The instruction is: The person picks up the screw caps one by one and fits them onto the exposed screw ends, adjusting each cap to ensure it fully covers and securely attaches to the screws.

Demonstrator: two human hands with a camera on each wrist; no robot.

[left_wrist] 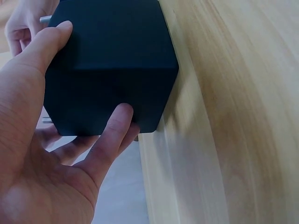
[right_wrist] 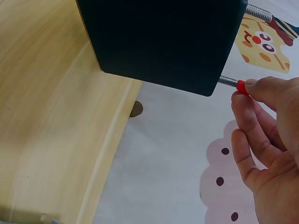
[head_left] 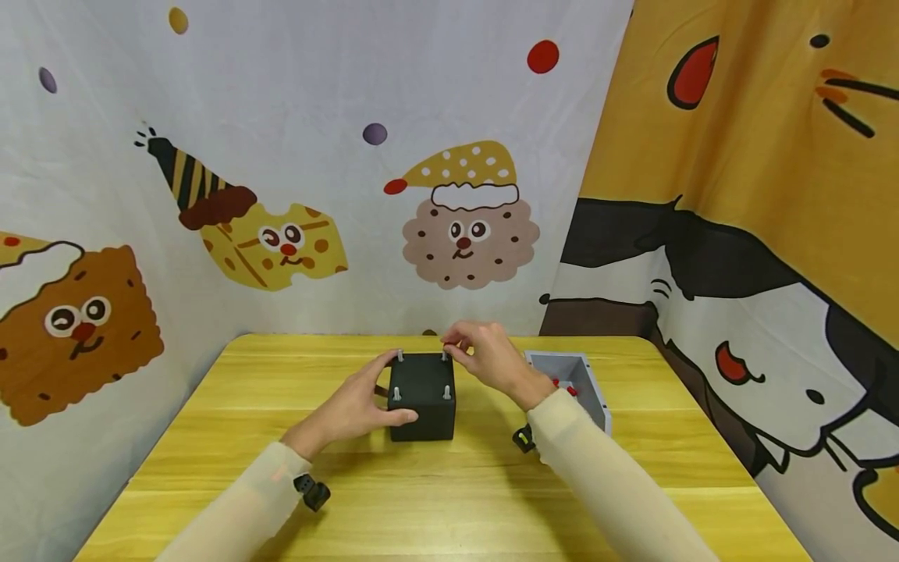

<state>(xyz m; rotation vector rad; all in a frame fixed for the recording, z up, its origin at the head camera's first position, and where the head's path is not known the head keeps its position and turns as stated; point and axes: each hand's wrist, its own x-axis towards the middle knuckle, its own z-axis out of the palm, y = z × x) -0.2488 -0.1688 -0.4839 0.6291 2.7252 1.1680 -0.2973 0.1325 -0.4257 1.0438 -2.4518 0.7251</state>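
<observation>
A black box (head_left: pixel 422 375) stands on the table with a threaded metal bolt (head_left: pixel 446 393) sticking up at each top corner. My left hand (head_left: pixel 349 404) holds the box from its left side, thumb on the front face and fingers round the side and back. At the far right corner, thumb and fingertips of my right hand (head_left: pixel 492 361) pinch a small red cap (right_wrist: pixel 241 87). In the right wrist view the cap sits at the tip of that corner's bolt (right_wrist: pixel 228 81), and most of the thread shows bare below it.
Right of the box, partly behind my right forearm, is a grey bin (head_left: pixel 599 390) with several small red pieces (head_left: pixel 572 391) in it. The wooden table (head_left: pixel 449 499) ends just behind the box, at a printed cloth backdrop (head_left: pixel 365 304).
</observation>
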